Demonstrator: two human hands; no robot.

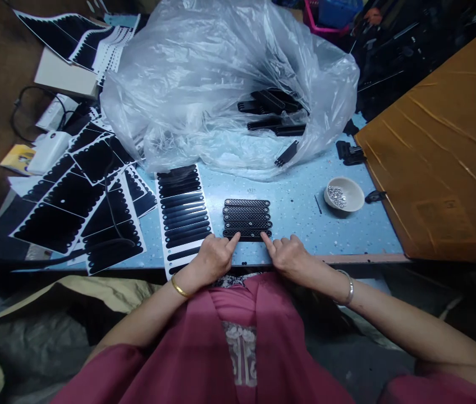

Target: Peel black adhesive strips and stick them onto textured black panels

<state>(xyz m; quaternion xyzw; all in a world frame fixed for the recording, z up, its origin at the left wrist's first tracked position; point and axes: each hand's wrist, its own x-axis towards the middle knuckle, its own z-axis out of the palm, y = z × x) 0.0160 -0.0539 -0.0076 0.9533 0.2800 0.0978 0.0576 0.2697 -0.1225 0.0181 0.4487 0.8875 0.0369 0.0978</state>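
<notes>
Several narrow black textured strips with holes at their ends form a neat row (247,217) on the blue speckled table, side by side. My left hand (213,255) rests at the near left of this row, one finger stretched to the nearest strip and the others curled. At the near right, my right hand (291,257) likewise points one finger onto that strip. Neither hand grips anything. Just left of the row lies a white backing sheet (204,220) of black adhesive strips, some peeled away, with white gaps near its front.
Behind the row, a large clear plastic bag (204,73) holds black pieces (278,102). A white bowl (353,196) of small shiny parts stands right, beside a brown box (444,151). Black sticker sheets (69,191) pile up left, with a cable across them.
</notes>
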